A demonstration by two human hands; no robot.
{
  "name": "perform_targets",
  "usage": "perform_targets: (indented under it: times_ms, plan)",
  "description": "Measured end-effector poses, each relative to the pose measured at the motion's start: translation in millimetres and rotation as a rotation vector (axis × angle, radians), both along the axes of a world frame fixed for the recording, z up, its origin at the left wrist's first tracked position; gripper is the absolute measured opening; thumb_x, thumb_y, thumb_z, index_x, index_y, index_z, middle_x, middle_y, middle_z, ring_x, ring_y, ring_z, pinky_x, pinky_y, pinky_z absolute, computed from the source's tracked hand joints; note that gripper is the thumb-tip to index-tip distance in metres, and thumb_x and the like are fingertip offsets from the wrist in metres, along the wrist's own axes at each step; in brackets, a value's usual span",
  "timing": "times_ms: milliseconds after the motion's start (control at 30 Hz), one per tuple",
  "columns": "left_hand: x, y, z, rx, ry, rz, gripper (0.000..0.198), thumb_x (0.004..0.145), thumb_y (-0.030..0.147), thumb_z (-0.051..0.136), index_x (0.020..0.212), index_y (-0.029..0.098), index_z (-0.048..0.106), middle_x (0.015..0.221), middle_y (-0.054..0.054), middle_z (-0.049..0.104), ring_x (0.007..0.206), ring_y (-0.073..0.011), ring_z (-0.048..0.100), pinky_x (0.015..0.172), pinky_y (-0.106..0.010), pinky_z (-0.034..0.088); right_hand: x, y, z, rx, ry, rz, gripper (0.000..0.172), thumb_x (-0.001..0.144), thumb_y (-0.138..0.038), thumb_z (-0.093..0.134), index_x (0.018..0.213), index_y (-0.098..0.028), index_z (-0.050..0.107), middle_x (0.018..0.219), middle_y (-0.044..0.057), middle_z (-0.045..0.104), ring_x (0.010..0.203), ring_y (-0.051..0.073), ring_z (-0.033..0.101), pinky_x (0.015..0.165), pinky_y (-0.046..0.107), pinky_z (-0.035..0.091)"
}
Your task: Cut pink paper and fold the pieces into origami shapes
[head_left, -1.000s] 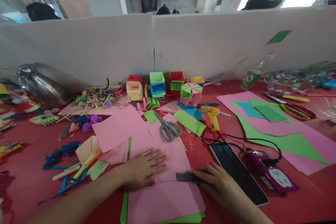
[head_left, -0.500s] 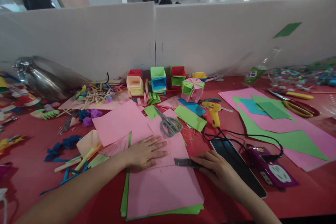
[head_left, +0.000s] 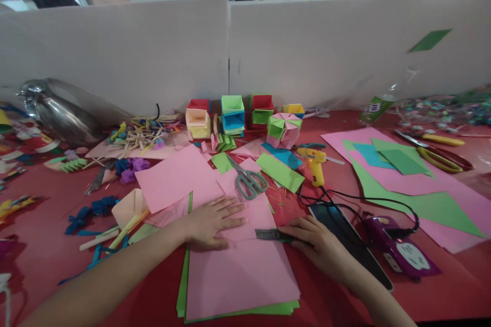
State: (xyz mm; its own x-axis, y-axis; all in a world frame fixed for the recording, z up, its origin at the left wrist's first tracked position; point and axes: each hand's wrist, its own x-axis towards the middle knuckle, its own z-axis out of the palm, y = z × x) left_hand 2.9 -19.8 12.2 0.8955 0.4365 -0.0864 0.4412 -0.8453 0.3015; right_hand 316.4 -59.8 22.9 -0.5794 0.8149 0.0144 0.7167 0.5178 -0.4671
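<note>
My left hand (head_left: 215, 222) lies flat on the pink paper (head_left: 241, 276), its fingers spread. Green sheets (head_left: 182, 286) stick out from under that paper. In my right hand (head_left: 314, 240) is a utility knife (head_left: 274, 235), held low at the paper's right side with its dark blade over the pink sheet, pointing left. A line runs across the paper between the blade and my left hand; whether it is a cut or a fold I cannot tell. Grey-handled scissors (head_left: 251, 183) rest just beyond my left fingertips.
Beside my right hand lie a phone (head_left: 347, 245), a purple power strip (head_left: 404, 250) and a yellow glue gun (head_left: 316, 166) with cables. Folded paper boxes (head_left: 232, 112) stand by the white partition (head_left: 115, 56). Coloured sheets (head_left: 452, 209) lie right, craft sticks (head_left: 140, 140) left.
The view has shifted slightly. Both hands and the knife stay in nearly the same place on the paper.
</note>
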Motion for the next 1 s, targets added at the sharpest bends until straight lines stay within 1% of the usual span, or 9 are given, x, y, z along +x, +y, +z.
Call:
perform_targets:
  times_ms: [167, 367, 533, 700, 767, 900, 1000]
  plan:
    - [-0.6, -0.5, -0.1, -0.004, -0.005, 0.004, 0.064, 0.085, 0.056, 0.036, 0.140, 0.027, 0.023, 0.150, -0.005, 0.011, 0.137, -0.0242, 0.007, 0.110, -0.045, 0.007, -0.7, -2.4, 2.5, -0.017, -0.007, 0.002, 0.032, 0.086, -0.018, 0.049, 0.114, -0.030, 0.060, 0.100, 0.005, 0.061, 0.091, 0.021, 0.054, 0.084, 0.038, 0.044]
    - [-1.2, -0.3, -2.4, -0.002, -0.020, 0.004, 0.065, 0.084, 0.057, 0.038, 0.140, 0.027, 0.023, 0.150, -0.005, 0.011, 0.137, -0.0248, 0.007, 0.110, -0.045, 0.007, -0.4, -7.6, 1.4, -0.035, 0.018, -0.018, 0.032, 0.088, -0.020, 0.047, 0.115, -0.031, 0.059, 0.100, 0.005, 0.061, 0.091, 0.021, 0.053, 0.080, 0.036, 0.046]
    - [-1.2, -0.6, -3.3, 0.004, -0.036, 0.004, 0.065, 0.084, 0.056, 0.040, 0.140, 0.028, 0.023, 0.150, -0.004, 0.012, 0.136, -0.0255, 0.008, 0.110, -0.046, 0.007, -0.4, -7.5, 0.6, -0.040, 0.023, -0.017, 0.031, 0.088, -0.021, 0.047, 0.116, -0.031, 0.058, 0.101, 0.005, 0.060, 0.092, 0.021, 0.053, 0.082, 0.037, 0.045]
    - [-0.7, -0.9, -0.8, 0.006, -0.037, -0.003, 0.064, 0.085, 0.054, 0.040, 0.140, 0.028, 0.022, 0.150, -0.003, 0.011, 0.136, -0.0254, 0.009, 0.110, -0.046, 0.007, -5.8, -4.0, 0.9, -0.033, 0.008, -0.005, 0.032, 0.088, -0.019, 0.047, 0.115, -0.031, 0.058, 0.100, 0.006, 0.060, 0.091, 0.021, 0.053, 0.082, 0.038, 0.044]
    - [-0.3, -0.5, 0.5, 0.004, -0.026, -0.007, 0.061, 0.086, 0.051, 0.039, 0.140, 0.028, 0.022, 0.150, -0.004, 0.011, 0.137, -0.0244, 0.009, 0.110, -0.045, 0.007, -7.0, -4.2, 0.5, -0.037, 0.009, -0.005, 0.032, 0.087, -0.019, 0.048, 0.115, -0.030, 0.058, 0.100, 0.006, 0.060, 0.092, 0.021, 0.053, 0.083, 0.038, 0.044]
    - [0.9, 0.5, 1.1, 0.005, 0.002, 0.007, 0.051, 0.090, 0.034, 0.037, 0.139, 0.027, 0.025, 0.150, -0.004, 0.014, 0.137, -0.0223, 0.009, 0.110, -0.044, 0.008, -5.3, -8.1, 0.4, -0.044, 0.041, -0.006, 0.031, 0.088, -0.021, 0.047, 0.116, -0.031, 0.058, 0.101, 0.006, 0.061, 0.092, 0.021, 0.054, 0.082, 0.038, 0.045]
    - [1.7, 0.9, -0.5, 0.008, 0.016, 0.015, 0.052, 0.089, 0.028, 0.039, 0.139, 0.028, 0.025, 0.150, -0.002, 0.014, 0.137, -0.0219, 0.009, 0.110, -0.044, 0.008, -4.7, -10.7, 1.6, -0.063, 0.056, -0.019, 0.030, 0.088, -0.023, 0.046, 0.115, -0.030, 0.059, 0.100, 0.006, 0.061, 0.091, 0.021, 0.054, 0.081, 0.038, 0.046]
